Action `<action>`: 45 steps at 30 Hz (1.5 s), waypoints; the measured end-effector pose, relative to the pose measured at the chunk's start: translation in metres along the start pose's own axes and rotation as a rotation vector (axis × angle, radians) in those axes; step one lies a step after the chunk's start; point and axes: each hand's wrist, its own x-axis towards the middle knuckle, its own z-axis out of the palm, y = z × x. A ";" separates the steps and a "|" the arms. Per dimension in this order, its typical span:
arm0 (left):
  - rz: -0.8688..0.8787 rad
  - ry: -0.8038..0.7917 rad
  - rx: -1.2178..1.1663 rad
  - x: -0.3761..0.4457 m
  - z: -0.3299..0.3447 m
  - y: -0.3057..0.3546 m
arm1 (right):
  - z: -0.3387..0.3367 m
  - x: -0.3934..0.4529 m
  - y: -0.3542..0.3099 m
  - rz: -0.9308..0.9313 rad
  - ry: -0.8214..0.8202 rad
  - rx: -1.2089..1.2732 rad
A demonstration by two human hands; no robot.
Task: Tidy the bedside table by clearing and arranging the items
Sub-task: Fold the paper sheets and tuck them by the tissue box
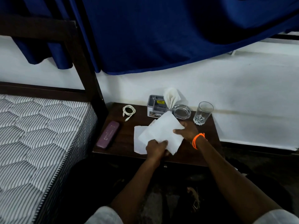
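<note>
Midway, I judge: left hand and right hand each pinch loose white paper sheets above the dark wooden worktop; purple case, coiled white cable unsorted.

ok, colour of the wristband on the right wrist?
Orange wristband, clearest in the head view.
</note>
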 end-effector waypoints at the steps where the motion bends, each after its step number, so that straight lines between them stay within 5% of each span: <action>1: 0.010 0.037 -0.002 -0.003 0.004 -0.005 | 0.001 0.004 0.002 0.004 -0.014 -0.063; 9: 0.077 0.269 0.105 0.001 -0.013 -0.011 | 0.026 0.012 -0.019 -0.059 -0.082 -0.315; 18: 0.080 0.296 0.191 0.010 -0.027 -0.014 | 0.047 0.034 0.007 0.031 0.067 -0.495; 26: 0.066 0.281 0.202 0.016 -0.028 -0.015 | 0.051 0.039 -0.019 0.047 -0.099 -0.417; 45: 0.085 0.305 0.268 0.017 -0.028 -0.017 | 0.045 0.036 -0.027 -0.046 -0.066 -0.336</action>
